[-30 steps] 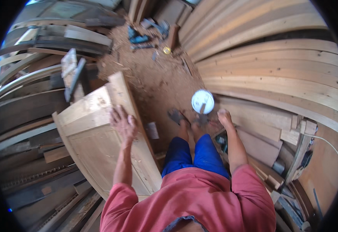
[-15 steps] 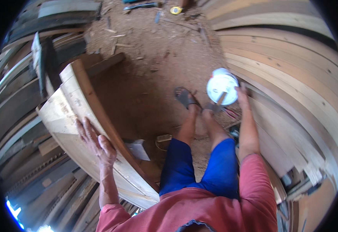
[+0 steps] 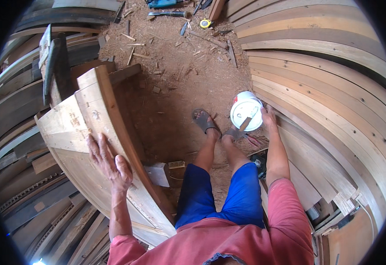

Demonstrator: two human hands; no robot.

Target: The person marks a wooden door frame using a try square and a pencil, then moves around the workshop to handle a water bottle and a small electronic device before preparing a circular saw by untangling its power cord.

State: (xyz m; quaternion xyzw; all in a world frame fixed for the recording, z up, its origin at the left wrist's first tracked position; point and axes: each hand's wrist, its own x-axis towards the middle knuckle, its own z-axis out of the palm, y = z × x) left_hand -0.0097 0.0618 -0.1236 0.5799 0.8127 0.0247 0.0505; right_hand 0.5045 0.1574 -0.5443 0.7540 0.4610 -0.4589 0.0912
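My left hand (image 3: 109, 163) lies flat, fingers stretched out, on a large panel of pale planks (image 3: 84, 148) with a brown edge strip. The panel leans on my left side. On the right, my arm reaches forward and my right hand (image 3: 269, 119) grips the side of a white plastic bucket (image 3: 242, 107). Part of the fingers is hidden behind the bucket. A flat stick or brush with a brownish handle (image 3: 246, 124) rests across its white top. Red-handled pliers (image 3: 252, 140) are on the ground just below the bucket.
Long boards (image 3: 316, 84) are stacked along the right, and dark planks (image 3: 14, 108) on the left. On the dirt floor (image 3: 175, 88) lie wood scraps, a yellow tape measure (image 3: 205, 23), a chisel-like tool (image 3: 168, 14) and a teal power tool (image 3: 164, 3). A pale block (image 3: 157, 174) stands beside my leg.
The view has shifted slightly, and the picture is sharper. Both hands keep their places, the left on the panel and the right on the bucket.
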